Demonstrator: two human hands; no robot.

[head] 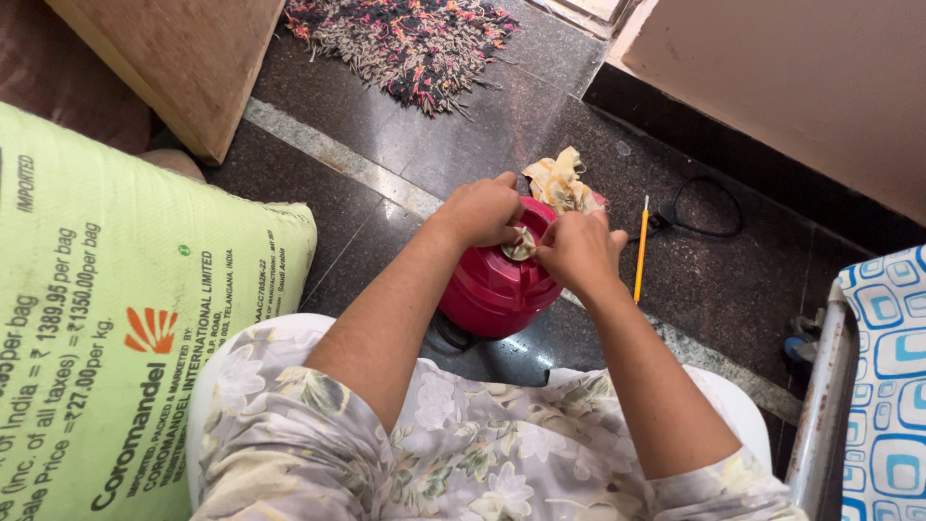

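Granite floor, shaggy rug, perhaps doorway

A large pale green woven sack lies at the left, bulging and pillow-shaped, printed in black lettering with an orange fan-shaped emblem.

home | dark polished stone floor | shaggy rug | patterned cushioned chair

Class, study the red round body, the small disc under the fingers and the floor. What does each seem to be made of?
Red body: probably moulded plastic, glossy, with soft highlights and ribs. Disc: looks like metal, pale and shiny, mostly hidden by the left hand and right hand. Floor: polished dark stone, speckled and reflective.
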